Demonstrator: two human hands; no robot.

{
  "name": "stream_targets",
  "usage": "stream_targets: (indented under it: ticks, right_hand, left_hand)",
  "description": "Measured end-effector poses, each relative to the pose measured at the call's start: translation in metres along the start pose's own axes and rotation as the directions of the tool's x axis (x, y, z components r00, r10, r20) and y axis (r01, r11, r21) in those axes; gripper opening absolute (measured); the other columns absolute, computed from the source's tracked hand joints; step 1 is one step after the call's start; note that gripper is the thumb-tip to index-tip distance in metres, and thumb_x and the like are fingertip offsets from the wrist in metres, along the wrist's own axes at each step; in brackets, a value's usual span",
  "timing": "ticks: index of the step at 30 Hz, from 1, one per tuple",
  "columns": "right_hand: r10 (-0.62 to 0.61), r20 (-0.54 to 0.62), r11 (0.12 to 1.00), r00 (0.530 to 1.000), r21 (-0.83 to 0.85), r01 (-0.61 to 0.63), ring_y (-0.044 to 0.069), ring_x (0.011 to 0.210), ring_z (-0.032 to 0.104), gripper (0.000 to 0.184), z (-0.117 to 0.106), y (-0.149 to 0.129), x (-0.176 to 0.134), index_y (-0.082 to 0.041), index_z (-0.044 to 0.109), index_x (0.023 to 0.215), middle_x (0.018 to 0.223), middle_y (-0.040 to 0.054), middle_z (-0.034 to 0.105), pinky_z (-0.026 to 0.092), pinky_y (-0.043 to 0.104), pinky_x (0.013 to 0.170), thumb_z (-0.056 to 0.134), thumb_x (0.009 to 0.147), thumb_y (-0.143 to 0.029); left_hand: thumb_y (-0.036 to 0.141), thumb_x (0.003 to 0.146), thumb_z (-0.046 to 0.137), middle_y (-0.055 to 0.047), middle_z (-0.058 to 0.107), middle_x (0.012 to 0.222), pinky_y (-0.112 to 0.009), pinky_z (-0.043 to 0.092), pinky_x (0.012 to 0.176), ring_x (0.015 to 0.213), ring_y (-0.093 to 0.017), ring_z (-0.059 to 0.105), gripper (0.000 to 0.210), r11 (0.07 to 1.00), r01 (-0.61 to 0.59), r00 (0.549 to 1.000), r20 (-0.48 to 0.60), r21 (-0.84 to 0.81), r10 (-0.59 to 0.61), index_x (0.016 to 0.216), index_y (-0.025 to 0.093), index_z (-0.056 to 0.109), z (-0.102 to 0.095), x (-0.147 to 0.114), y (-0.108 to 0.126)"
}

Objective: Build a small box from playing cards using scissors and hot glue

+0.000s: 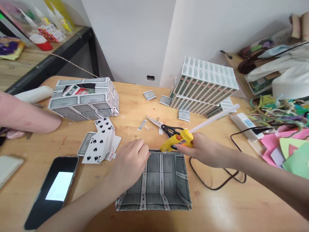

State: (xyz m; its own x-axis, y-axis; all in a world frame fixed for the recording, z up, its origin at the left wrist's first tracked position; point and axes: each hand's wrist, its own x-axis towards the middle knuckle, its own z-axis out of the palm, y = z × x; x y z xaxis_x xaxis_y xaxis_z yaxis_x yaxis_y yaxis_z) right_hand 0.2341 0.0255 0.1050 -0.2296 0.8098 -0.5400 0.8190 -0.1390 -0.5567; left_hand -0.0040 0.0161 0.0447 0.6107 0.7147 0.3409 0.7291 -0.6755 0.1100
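Observation:
A box made of grey-backed playing cards (pixel 154 180) stands in front of me with its open side showing. My left hand (pixel 131 161) is closed at the box's far left edge; the fingertips are partly hidden behind the rim. In my right hand (pixel 204 149) is a yellow hot glue gun (pixel 177 140), its nozzle end down at the far rim. A long white glue stick (pixel 213 117) juts from its back. Just beyond lie black-handled scissors (pixel 170 129) and small card scraps (pixel 143 124). Left of my left hand is a loose pile of playing cards (pixel 98 146).
A finished-looking card box (pixel 83 100) with card packs inside stands back left. Stacked card packs (pixel 205 85) rise at back right. A phone (pixel 54 193) lies front left, a pink cylinder (pixel 29 112) behind it. A black cord (pixel 217 187) loops right, near a power strip (pixel 246 125).

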Motion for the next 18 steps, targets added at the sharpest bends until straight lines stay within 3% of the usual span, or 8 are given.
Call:
stream_targets:
  ticks: [10, 13, 15, 18]
  right_hand:
    - [0.002, 0.103, 0.939, 0.995, -0.343, 0.034, 0.012, 0.044, 0.043, 0.047, -0.035, -0.034, 0.017, -0.021, 0.054, 0.061, 0.053, 0.0016, 0.053, 0.030, 0.028, 0.042, 0.048, 0.081, -0.063]
    - [0.039, 0.043, 0.967, 0.998, -0.252, -0.027, 0.011, 0.042, 0.043, 0.047, -0.047, -0.029, 0.014, -0.021, 0.054, 0.058, 0.052, 0.0017, 0.055, 0.029, 0.027, 0.039, 0.050, 0.080, -0.063]
    - [0.082, -0.028, 0.991, 0.996, -0.108, -0.084, 0.009, 0.039, 0.040, 0.047, -0.052, -0.018, 0.007, -0.021, 0.053, 0.056, 0.051, 0.0009, 0.053, 0.027, 0.026, 0.037, 0.050, 0.081, -0.061]
    - [0.088, -0.180, 0.991, 0.980, 0.118, -0.067, 0.010, 0.042, 0.039, 0.047, -0.049, 0.005, -0.005, -0.022, 0.056, 0.059, 0.051, 0.0001, 0.051, 0.030, 0.026, 0.039, 0.053, 0.079, -0.064]
  left_hand:
    - [0.013, 0.083, 0.059, -0.002, 0.053, 0.068, -0.032, 0.039, 0.056, 0.062, -0.019, 0.050, 0.020, 1.000, -0.007, 0.999, 0.043, -0.007, 0.007, 0.067, 0.018, 0.049, -0.003, 0.002, 0.001]
    - [0.012, 0.079, 0.065, -0.002, 0.055, 0.072, -0.033, 0.041, 0.058, 0.067, -0.020, 0.053, 0.017, 0.999, 0.033, 0.994, 0.105, -0.035, -0.029, 0.072, 0.018, 0.050, -0.006, 0.005, 0.001]
    - [0.011, 0.073, 0.071, -0.003, 0.059, 0.081, -0.035, 0.044, 0.062, 0.074, -0.022, 0.056, 0.020, 0.996, 0.056, 0.986, 0.164, -0.074, -0.044, 0.081, 0.017, 0.054, -0.009, 0.009, 0.002]
    - [0.015, 0.068, 0.078, -0.004, 0.062, 0.092, -0.038, 0.047, 0.071, 0.084, -0.025, 0.059, 0.032, 0.990, 0.030, 0.973, 0.232, -0.136, 0.003, 0.093, 0.017, 0.058, -0.009, 0.017, 0.005]
